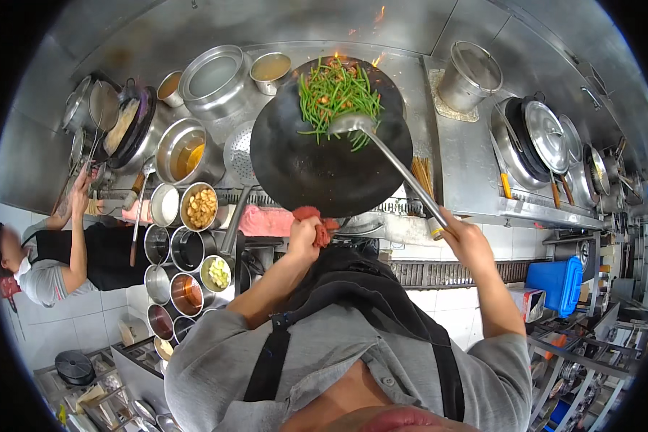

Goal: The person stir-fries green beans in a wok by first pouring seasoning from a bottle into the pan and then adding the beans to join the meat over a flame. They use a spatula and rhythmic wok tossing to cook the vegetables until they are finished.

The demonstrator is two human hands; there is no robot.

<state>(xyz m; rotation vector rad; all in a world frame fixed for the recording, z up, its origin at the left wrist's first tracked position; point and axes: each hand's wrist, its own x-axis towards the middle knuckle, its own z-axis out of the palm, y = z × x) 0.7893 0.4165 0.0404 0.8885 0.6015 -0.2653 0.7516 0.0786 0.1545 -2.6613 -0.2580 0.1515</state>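
Note:
A large black wok (324, 167) is tilted over the stove, its far side raised, with small flames showing beyond the rim. Green beans (337, 94) mixed with browned bits lie in its far half. With a folded red cloth (318, 227) between, my left hand (304, 240) grips the near edge of the wok. My right hand (468, 243) is closed around the handle end of a long metal ladle (402, 170). The ladle's bowl rests at the near side of the beans, overlapping some of them.
Left of the wok stand a perforated skimmer (242, 151), a pot of oil (181, 154) and several seasoning containers (187, 294). A lidded steel pot (468, 75) is at right. A co-worker (59, 259) holds a strainer at far left. Bamboo sticks (423, 175) stand beside the wok.

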